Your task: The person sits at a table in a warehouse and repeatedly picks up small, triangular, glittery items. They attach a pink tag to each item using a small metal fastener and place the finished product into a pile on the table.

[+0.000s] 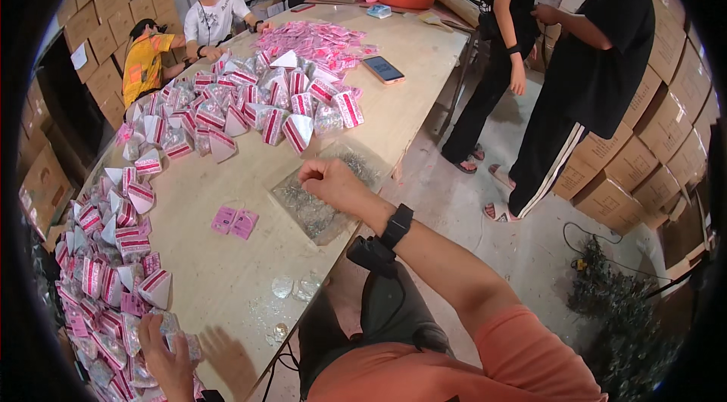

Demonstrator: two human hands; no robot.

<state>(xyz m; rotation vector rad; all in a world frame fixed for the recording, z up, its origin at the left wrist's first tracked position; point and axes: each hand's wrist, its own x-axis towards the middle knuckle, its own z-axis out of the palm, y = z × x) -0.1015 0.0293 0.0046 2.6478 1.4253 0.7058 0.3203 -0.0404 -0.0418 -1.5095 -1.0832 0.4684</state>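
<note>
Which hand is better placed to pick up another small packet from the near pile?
Left, probably. The left hand already rests on the near packet pile; the right hand is fisted over the clear bag, apart from it.

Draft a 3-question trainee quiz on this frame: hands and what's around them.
1. True or false: the right hand is closed in a fist over the clear bag of small metal parts.
2. What does the left hand rest on? A) the orange basin B) the pile of pink-and-white packets C) the phone
3. Fill in: two flat pink ____ lie on the bare table between the hands.

Key:
1. True.
2. B, the pile of pink-and-white packets at the table's near left edge.
3. Cards; the pink cards lie on the wooden table.
</note>
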